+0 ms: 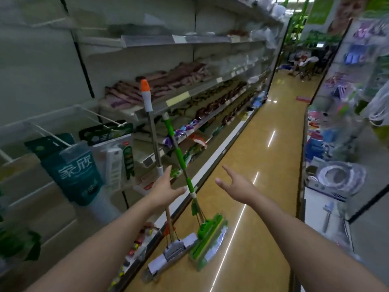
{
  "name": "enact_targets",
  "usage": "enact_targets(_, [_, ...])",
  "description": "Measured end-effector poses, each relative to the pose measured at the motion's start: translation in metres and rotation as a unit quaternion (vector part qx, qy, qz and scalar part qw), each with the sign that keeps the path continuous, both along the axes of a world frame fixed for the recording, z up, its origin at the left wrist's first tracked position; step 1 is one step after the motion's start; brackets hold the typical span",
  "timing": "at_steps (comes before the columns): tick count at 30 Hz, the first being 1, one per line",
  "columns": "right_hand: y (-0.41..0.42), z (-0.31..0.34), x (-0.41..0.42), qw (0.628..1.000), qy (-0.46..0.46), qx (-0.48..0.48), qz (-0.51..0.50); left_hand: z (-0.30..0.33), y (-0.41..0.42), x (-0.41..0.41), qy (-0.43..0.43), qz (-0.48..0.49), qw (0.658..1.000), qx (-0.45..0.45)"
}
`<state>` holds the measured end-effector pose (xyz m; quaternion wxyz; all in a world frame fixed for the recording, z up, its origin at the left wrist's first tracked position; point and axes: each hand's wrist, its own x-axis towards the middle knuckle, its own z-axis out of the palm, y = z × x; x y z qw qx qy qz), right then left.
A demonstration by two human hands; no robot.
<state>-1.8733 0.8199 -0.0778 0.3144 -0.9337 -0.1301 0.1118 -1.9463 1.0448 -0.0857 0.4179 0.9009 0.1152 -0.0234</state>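
The green mop (179, 152) and a second mop (154, 140) lean on the shelf (179, 98), heads on the floor (263, 165), while the left grip (166, 186) and right grip (237, 186), both released with fingers spread, reach in (it is probably light, stiff and tippy, best taken mid-shaft).

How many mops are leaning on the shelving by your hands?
2. The orange-tipped mop leans on the shelving beyond the left hand; the green mop leans just right of it, toward the right hand. Blurred shelves may hide others.
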Motion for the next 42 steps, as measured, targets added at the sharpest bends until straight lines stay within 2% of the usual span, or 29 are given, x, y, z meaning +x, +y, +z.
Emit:
enact_targets(9, [0.035,-0.028,0.13,0.995,0.019,0.051,0.088,-0.041,-0.005,0.108,0.013,0.065,0.996,-0.059])
enact_targets(13, [0.064,-0.039,0.196,0.992,0.004,0.029,0.123,-0.066,0.01,0.167,0.011,0.095,0.992,-0.081])
enact_targets(18, [0.099,-0.05,0.271,0.987,0.03,0.001,0.161,-0.085,0.029,0.235,0.012,0.145,0.977,-0.156])
enact_targets(27, [0.167,-0.051,0.363,0.97,0.056,0.0,0.235,-0.091,0.057,0.317,0.054,0.149,0.97,-0.184])
enact_targets(35, [0.213,-0.091,0.431,0.945,0.069,-0.036,0.318,-0.127,0.072,0.373,0.062,0.201,0.954,-0.213])
enact_targets(37, [0.223,-0.098,0.448,0.938,0.067,-0.03,0.338,-0.139,0.076,0.387,0.08,0.218,0.953,-0.193])
enact_targets(42, [0.241,-0.114,0.485,0.925,0.077,-0.004,0.373,-0.173,0.07,0.417,0.061,0.23,0.954,-0.183])
